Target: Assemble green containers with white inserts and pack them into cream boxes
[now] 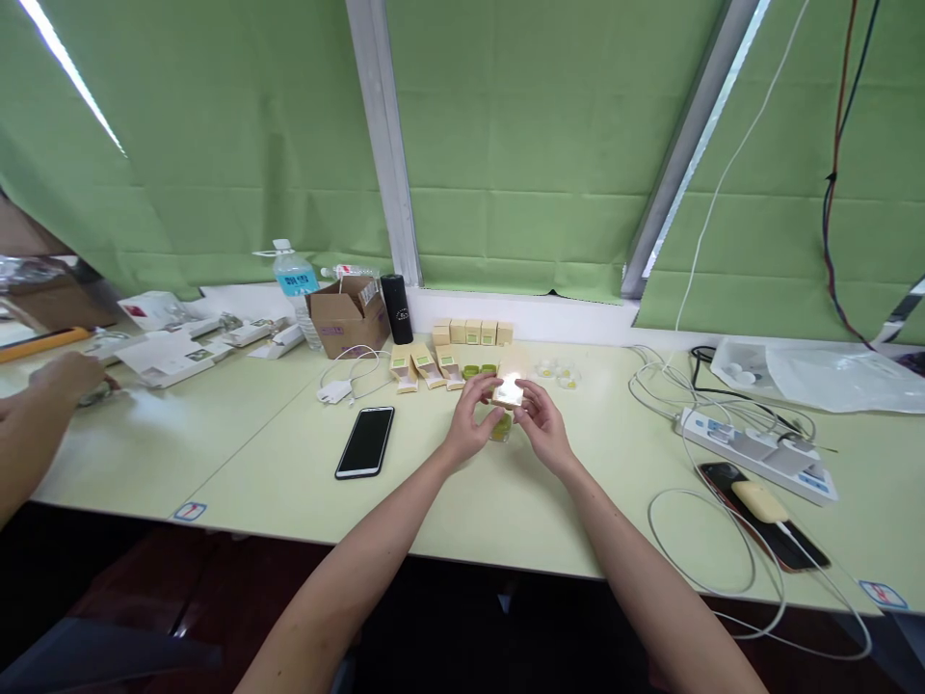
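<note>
A: "Two hands, one small cardboard box [508, 393]! The left hand [469, 424] gripped one side, the right hand [546, 426] the other, fingers bent and parted just to the box's width."

B: "And it was over the table [469, 511], near a little green item [500, 430], with a row of small cartons [473, 333] beyond!"

White light peeks past the green blinds [564, 145] in thin strips at the upper left and upper right. The table [281, 443] looks bright. In the middle, a white shine hides part of the small box [509, 393]. The bottom of the frame is very dark. The grey posts [383, 125] lean, and the far left looks stretched and a bit blurry.
</note>
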A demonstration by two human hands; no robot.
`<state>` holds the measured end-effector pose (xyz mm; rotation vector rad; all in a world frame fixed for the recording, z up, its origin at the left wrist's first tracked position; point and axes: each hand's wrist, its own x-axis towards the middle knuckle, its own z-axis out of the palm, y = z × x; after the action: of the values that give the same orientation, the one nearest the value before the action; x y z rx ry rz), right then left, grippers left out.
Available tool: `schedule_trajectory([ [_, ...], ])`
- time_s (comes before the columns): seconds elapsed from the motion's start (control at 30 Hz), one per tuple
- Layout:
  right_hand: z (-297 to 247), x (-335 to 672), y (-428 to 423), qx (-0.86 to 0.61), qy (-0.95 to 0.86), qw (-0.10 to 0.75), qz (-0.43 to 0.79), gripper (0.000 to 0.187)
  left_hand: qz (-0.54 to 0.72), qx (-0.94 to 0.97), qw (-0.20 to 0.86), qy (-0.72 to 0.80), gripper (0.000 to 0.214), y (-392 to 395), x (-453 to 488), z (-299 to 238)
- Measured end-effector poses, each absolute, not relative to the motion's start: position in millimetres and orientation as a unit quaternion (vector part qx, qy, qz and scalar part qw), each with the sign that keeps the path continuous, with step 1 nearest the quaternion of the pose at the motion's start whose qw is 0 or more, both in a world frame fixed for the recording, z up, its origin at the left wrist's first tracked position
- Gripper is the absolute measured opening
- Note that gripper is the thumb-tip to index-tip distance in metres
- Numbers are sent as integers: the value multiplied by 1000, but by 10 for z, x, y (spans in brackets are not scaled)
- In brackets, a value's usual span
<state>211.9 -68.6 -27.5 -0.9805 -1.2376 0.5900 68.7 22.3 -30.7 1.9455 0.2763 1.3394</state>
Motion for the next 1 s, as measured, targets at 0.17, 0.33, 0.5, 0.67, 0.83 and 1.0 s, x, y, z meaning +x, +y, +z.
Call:
schedule_trajectory([
  [0.17,-285,2122,-709,-477,-571,640,193,40,513,744,406,134,52,234,695,-332],
  [0.33,-380,2112,-703,-547,-636,544,-7,35,504,758,377,168,60,230,703,-330],
  [0.5,-491,2027,-667,-543,-657,489,-186,58,495,748,397,194,76,187,733,-351],
  [0.67,-489,2006,-692,-517,-690,486,-143,72,546,625,532,168,74,359,728,-316],
  [0.83,-413,2079,-733,-637,-656,394,-93,58,563,462,675,119,50,607,575,-198],
  [1.0,-407,2040,-727,-706,-648,280,-56,59,511,370,766,122,41,637,488,-182],
])
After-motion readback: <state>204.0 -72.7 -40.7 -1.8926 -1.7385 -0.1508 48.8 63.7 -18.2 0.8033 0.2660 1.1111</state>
